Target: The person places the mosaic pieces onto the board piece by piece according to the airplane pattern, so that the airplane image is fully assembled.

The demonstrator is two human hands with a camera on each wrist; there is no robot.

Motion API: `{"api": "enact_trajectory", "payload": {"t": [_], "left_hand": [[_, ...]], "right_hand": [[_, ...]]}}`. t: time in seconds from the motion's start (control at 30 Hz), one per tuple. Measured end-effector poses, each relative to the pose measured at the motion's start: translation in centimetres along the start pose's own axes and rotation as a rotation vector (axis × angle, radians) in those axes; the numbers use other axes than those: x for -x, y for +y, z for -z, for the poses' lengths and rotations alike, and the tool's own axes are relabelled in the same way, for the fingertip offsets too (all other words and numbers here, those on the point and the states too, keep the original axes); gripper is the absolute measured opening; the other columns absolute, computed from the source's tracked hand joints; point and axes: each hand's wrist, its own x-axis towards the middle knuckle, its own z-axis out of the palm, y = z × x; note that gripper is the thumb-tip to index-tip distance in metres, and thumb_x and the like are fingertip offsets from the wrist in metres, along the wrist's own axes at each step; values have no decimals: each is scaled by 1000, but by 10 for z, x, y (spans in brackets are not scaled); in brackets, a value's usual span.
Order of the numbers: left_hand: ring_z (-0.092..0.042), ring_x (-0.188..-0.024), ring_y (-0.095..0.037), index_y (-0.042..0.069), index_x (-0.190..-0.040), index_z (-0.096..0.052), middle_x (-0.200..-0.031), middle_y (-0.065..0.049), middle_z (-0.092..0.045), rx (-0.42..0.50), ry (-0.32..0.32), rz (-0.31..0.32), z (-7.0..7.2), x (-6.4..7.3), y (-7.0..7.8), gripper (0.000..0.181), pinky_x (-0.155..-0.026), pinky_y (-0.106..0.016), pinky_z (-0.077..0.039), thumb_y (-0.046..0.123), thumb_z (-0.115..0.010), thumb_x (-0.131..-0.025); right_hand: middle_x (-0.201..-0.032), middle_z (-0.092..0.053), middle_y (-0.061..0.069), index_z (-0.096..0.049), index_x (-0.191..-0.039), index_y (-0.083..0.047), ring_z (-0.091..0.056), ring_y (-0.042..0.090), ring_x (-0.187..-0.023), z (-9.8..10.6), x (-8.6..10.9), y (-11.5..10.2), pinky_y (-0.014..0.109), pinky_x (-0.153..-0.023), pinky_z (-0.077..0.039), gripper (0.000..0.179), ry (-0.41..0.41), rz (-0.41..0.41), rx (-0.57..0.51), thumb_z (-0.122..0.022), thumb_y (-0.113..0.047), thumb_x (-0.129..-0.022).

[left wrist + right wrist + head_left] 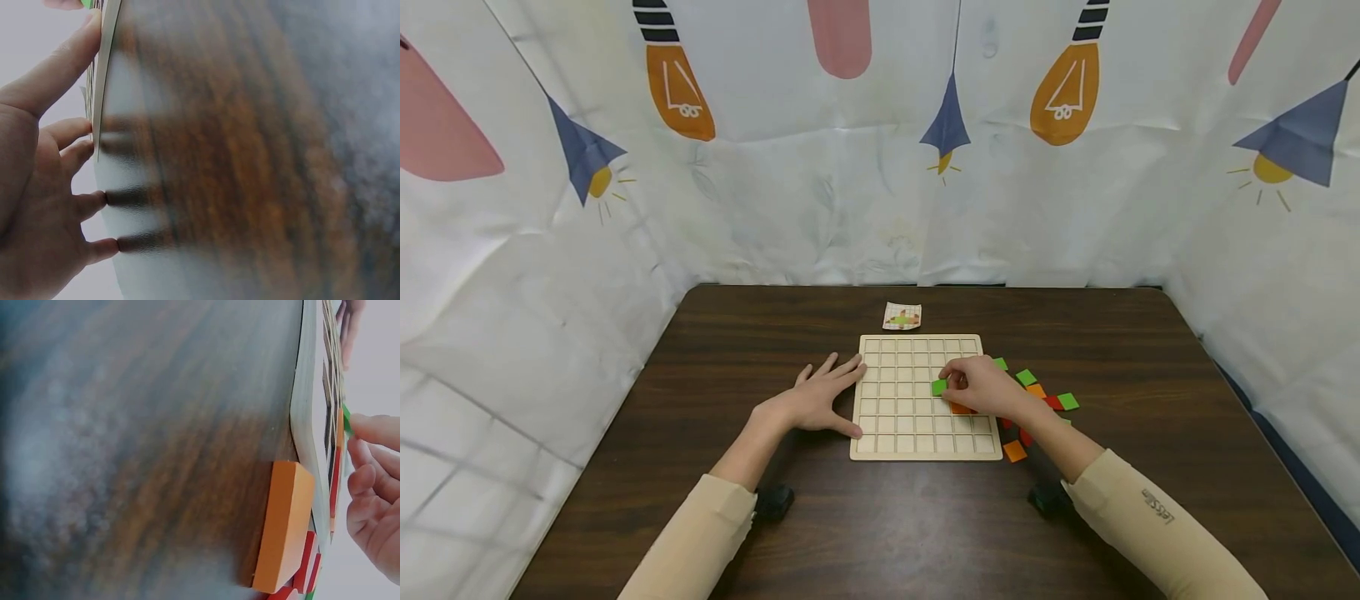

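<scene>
A pale wooden grid board (895, 425) lies on the dark table. My right hand (987, 385) is over its right half, thumb and fingertips pinching a green square tile (939, 387) at the grid. Just below that tile, an orange tile (961, 408) sits in the board, partly covered by the hand. In the right wrist view, the green tile (347, 420) shows between the fingertips, with orange and red pieces in the grid beside it. My left hand (816, 400) has its fingers spread, the thumb (78, 50) and fingertips resting at the board's left edge.
Loose green, orange and red tiles lie right of the board, among them a green one (1067, 402) and an orange one (1015, 451). Behind the board lies a small card (902, 317) with a coloured grid pattern. A patterned white curtain (850, 200) surrounds the table's far side.
</scene>
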Motion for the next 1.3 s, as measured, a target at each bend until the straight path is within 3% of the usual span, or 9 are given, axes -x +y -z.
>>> {"api": "enact_trajectory", "payload": {"t": [0.4,1.0,1.3], "left_hand": [[5,-155,-40,16,-167,-18,-172,-5,-5,3,2,-9,-1,-2,-2,111,-116,-70,1,60,-78,-84],[5,-155,-40,16,-167,-19,-172,-6,-5,11,3,-10,-1,-1,1,111,-116,-70,2,60,-79,-84],[6,-155,-39,17,-167,-18,-172,-5,-5,6,-2,0,-2,-2,0,111,-117,-70,1,61,-78,-84]], "right_hand": [[-82,-63,-6,-71,-117,0,-57,11,-69,11,8,4,30,-67,-51,28,32,-12,-42,-78,-11,-92],[-90,-64,3,-71,-121,-2,-55,21,-71,56,34,47,32,-60,-46,24,116,-112,-82,-68,-15,-101],[-88,-58,5,-69,-122,1,-52,22,-75,66,33,70,33,-63,-41,25,76,-182,-101,-65,-15,-103]]}}
